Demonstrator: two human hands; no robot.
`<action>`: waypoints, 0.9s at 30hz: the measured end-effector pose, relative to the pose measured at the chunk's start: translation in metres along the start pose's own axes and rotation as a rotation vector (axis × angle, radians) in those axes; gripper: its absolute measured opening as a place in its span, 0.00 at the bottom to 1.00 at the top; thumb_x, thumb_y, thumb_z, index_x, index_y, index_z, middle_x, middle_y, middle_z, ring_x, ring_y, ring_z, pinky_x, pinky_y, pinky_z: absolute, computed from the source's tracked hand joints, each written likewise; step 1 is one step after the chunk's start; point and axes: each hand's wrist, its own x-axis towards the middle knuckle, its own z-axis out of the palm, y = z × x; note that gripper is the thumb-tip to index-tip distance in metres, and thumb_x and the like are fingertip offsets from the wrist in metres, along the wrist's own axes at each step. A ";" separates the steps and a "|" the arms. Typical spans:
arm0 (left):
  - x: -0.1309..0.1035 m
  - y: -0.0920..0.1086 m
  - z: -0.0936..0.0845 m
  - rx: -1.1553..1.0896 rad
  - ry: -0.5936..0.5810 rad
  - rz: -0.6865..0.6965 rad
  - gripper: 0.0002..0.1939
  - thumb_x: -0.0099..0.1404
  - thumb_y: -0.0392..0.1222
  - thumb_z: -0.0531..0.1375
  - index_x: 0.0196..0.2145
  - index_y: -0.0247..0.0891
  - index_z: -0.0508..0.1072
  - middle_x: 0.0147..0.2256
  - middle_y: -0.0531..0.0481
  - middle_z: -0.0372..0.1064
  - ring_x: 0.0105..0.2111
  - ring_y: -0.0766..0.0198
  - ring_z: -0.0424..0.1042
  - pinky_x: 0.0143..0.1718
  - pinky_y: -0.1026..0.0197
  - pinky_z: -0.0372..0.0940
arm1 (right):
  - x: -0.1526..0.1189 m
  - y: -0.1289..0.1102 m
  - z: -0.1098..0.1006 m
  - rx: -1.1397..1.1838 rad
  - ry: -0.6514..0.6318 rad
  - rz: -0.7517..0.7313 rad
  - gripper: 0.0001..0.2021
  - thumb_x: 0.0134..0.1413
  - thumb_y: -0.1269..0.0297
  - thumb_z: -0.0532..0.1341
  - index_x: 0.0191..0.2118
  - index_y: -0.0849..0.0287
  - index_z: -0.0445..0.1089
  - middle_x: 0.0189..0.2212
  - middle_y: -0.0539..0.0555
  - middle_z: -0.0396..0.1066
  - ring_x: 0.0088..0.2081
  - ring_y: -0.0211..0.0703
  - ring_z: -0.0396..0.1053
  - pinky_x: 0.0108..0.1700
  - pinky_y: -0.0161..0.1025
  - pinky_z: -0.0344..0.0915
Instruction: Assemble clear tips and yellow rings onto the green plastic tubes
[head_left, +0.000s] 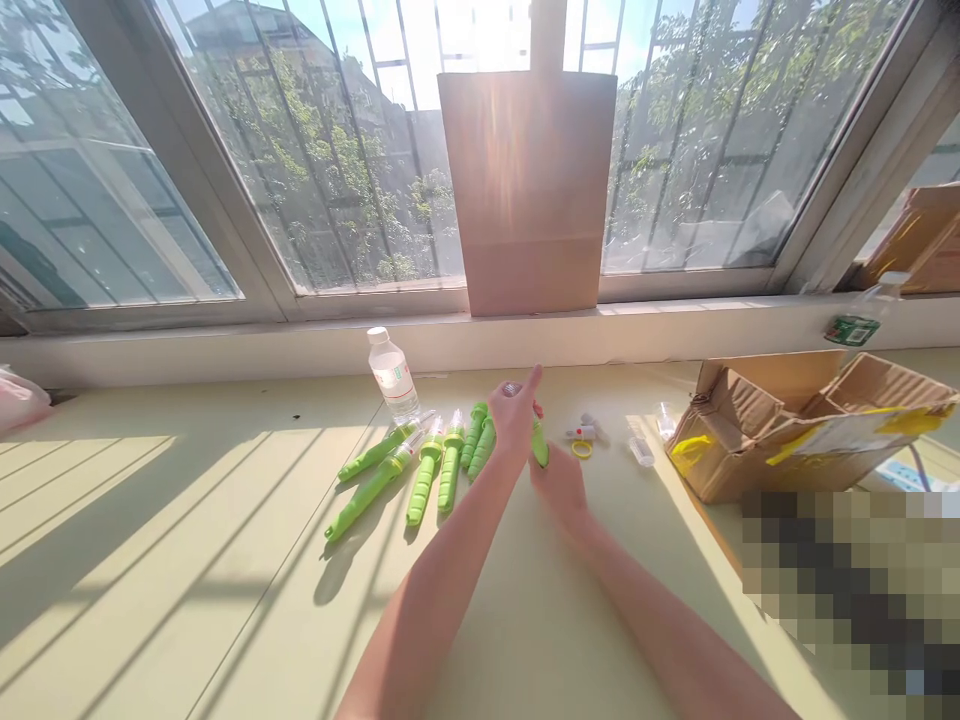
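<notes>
Head view — one entry, both hands at work over a pale yellow-green table.

Left hand: curled closed around the top of a green tool, forefinger raised; a small clear cap seems to sit under the fingertips, though I cannot tell for sure.

Right hand: closed loosely around the lower end of the same green tool, which stands nearly upright between the two hands, just right of the row.

Row of green tools: six or so, lying side by side, clear tips pointing to the window, handles fanned toward the person.

Nearby: water bottle upright behind the row; yellow ring and small clear pieces to the right; open cardboard box further right; brown paper bag on the sill.

Handling note — judged, not seen: the lower grip should stay firm while the upper fingers work the top straight along the tool's axis; a sideways twist could knock the neighbouring row.
</notes>
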 end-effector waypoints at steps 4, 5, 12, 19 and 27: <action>-0.004 0.008 -0.002 0.008 -0.107 0.049 0.26 0.48 0.59 0.69 0.22 0.41 0.59 0.12 0.62 0.51 0.12 0.70 0.58 0.15 0.67 0.53 | 0.000 -0.001 -0.003 0.102 -0.087 -0.020 0.17 0.51 0.65 0.56 0.20 0.54 0.45 0.15 0.45 0.48 0.19 0.33 0.45 0.22 0.35 0.43; -0.003 0.010 -0.004 0.005 -0.149 0.050 0.24 0.47 0.58 0.70 0.25 0.41 0.62 0.12 0.63 0.51 0.12 0.70 0.58 0.15 0.67 0.54 | -0.002 -0.003 -0.003 0.170 -0.142 0.001 0.17 0.50 0.65 0.56 0.20 0.54 0.44 0.15 0.44 0.46 0.18 0.32 0.45 0.22 0.35 0.42; 0.005 0.020 -0.024 -0.123 -0.546 -0.024 0.24 0.47 0.56 0.71 0.30 0.41 0.64 0.14 0.65 0.47 0.13 0.73 0.53 0.16 0.68 0.54 | -0.013 -0.018 -0.007 0.584 -0.579 0.197 0.15 0.46 0.63 0.58 0.21 0.52 0.47 0.10 0.40 0.46 0.12 0.31 0.46 0.17 0.34 0.43; 0.001 0.017 -0.011 0.020 -0.247 -0.029 0.24 0.47 0.55 0.71 0.34 0.39 0.67 0.17 0.60 0.60 0.15 0.69 0.63 0.19 0.65 0.60 | -0.009 -0.013 -0.004 0.304 -0.235 0.196 0.15 0.48 0.66 0.56 0.20 0.53 0.46 0.14 0.43 0.46 0.16 0.33 0.46 0.20 0.35 0.44; 0.004 0.016 -0.016 0.083 -0.282 0.100 0.17 0.55 0.43 0.65 0.41 0.40 0.67 0.15 0.64 0.56 0.14 0.71 0.60 0.20 0.67 0.57 | -0.016 -0.013 0.006 0.364 -0.270 0.146 0.16 0.48 0.66 0.56 0.21 0.53 0.45 0.12 0.42 0.45 0.15 0.32 0.46 0.20 0.35 0.44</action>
